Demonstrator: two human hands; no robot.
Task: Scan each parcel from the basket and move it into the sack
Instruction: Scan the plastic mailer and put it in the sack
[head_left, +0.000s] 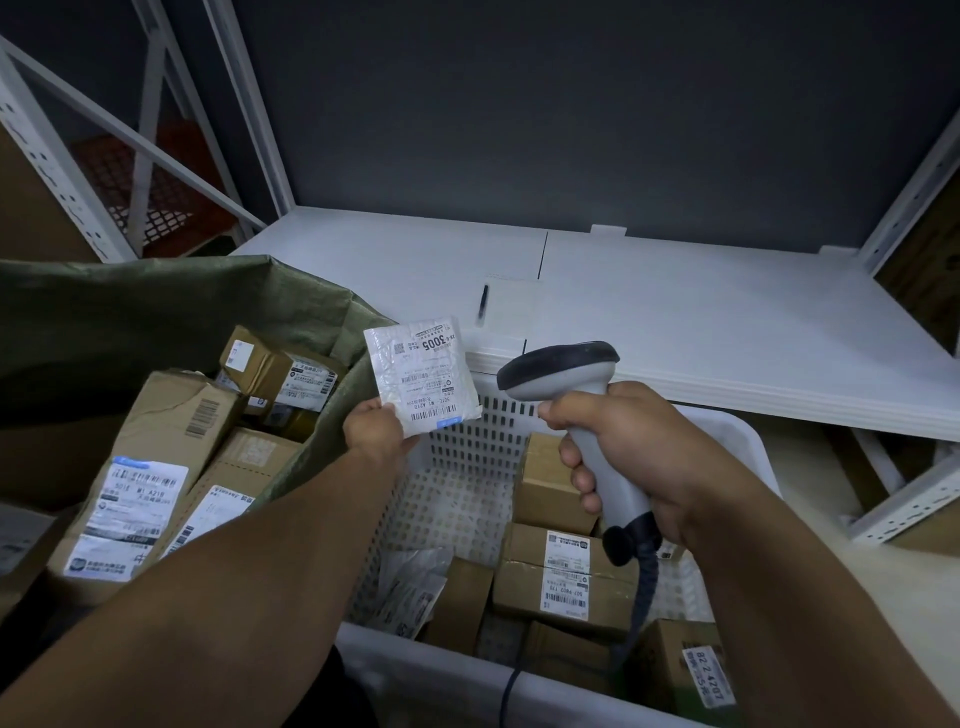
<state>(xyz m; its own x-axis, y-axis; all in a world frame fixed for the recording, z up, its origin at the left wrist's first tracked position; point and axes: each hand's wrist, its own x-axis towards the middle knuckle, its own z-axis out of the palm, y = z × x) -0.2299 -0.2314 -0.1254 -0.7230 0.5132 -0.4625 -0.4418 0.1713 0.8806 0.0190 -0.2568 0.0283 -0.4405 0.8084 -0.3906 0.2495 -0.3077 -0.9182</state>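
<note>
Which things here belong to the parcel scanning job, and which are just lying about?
Job in hand:
white parcel, pinched in the left hand
barcode scanner, gripped in the right hand
white basket with cardboard boxes
green sack

Lying about:
black pen on the white shelf

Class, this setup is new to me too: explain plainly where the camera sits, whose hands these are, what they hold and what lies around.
No machine here: one camera, worn on a person's head, looks down at their own arms. The left hand pinches a small white parcel, label towards the camera. The right hand grips a grey barcode scanner beside it. Below stands a white basket holding cardboard boxes. Left of it, a green sack holds more labelled boxes. Behind lies a white shelf with a pen on it.
</note>
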